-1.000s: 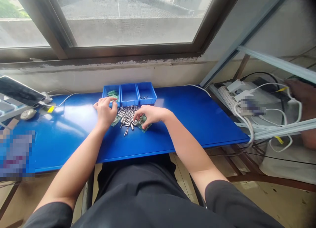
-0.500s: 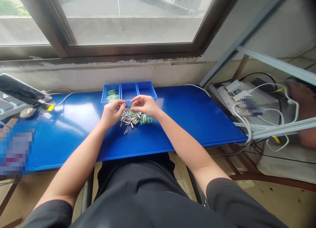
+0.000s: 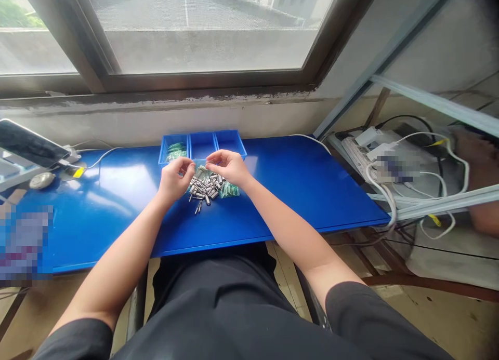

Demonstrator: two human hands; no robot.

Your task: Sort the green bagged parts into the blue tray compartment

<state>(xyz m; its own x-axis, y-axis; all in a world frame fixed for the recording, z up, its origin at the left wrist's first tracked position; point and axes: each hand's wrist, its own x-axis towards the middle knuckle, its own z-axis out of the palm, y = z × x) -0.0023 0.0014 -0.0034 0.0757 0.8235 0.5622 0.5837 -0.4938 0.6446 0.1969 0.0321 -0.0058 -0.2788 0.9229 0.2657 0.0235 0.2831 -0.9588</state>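
The left hand (image 3: 176, 178) and right hand (image 3: 229, 168) have thumb and fingertips close together; I can't tell what they hold. Between them, metal sticks (image 3: 204, 188) lie on the blue surface (image 3: 300, 194), pointing many ways, the nearest lengthwise toward the person.

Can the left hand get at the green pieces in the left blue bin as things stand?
Likely yes: the left hand is just in front of the left blue bin, whose open top leaves the green pieces exposed. Whether the hand's grip is free is unclear.
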